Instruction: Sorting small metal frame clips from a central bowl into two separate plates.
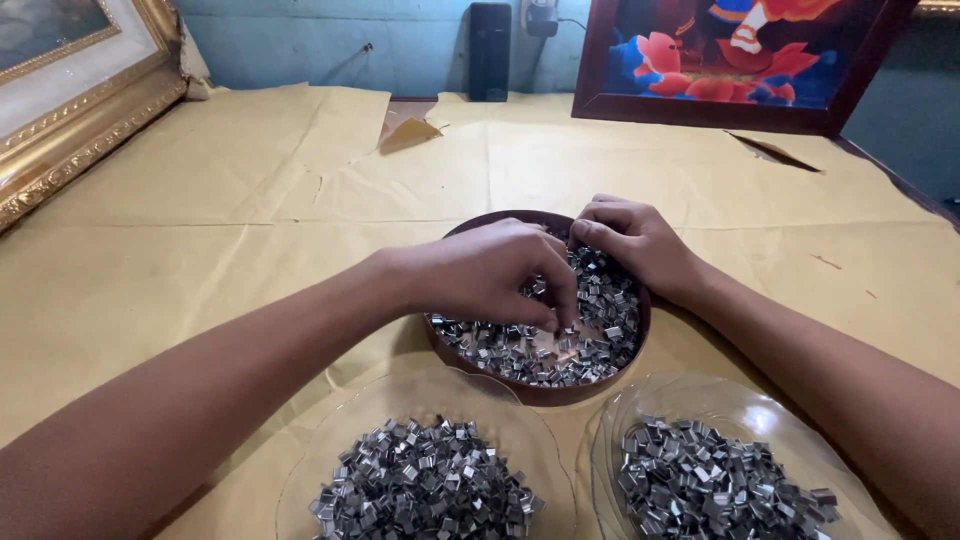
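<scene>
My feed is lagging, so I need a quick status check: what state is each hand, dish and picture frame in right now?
Left hand: fingers curled, pinching among the metal clips.
Right hand: fingers bent, resting in the clips at the bowl's far edge.
Brown bowl: upright, partly filled with clips.
Left glass dish: holds a heap of clips.
Right glass dish: holds a heap of clips.
Gold frame: leaning against the wall.
Dark frame: leaning against the wall.

The left hand (490, 270) covers the brown bowl's (640, 330) far-left rim and the clips beneath it; both glass dishes (330, 440) run off the bottom edge; the gold frame (70, 130) and red picture (720, 60) are cropped.
</scene>
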